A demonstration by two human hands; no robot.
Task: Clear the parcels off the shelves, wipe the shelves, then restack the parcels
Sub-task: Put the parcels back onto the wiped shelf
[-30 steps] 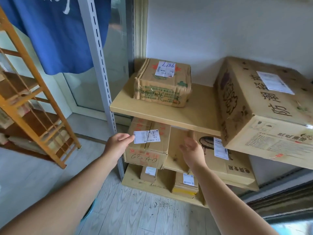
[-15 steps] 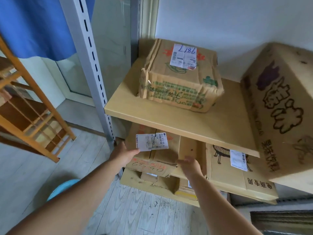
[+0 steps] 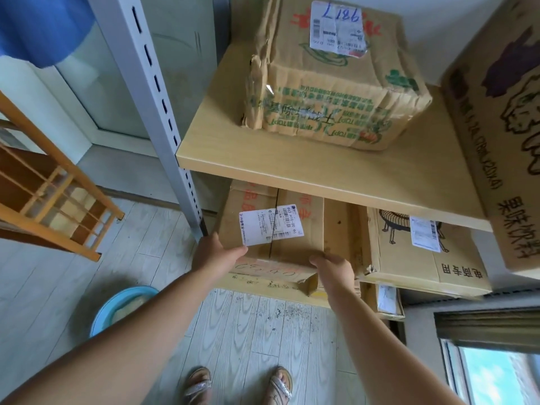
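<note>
A brown cardboard parcel with a white label sits on the middle shelf, under the wooden upper shelf. My left hand grips its left front corner and my right hand grips its right front corner. On the upper shelf rests a crumpled parcel with green print and a label reading 987. A big carton with dark print overhangs the upper shelf at the right. Another parcel with a fan drawing lies on the middle shelf to the right.
A grey slotted metal upright stands just left of the shelves. An orange wooden rack leans at the left. A blue basin sits on the plank floor near my sandalled feet. More small parcels lie on the bottom shelf.
The view has moved closer and lower. Both hands have gone from reaching toward the labelled parcel to gripping its two front corners.
</note>
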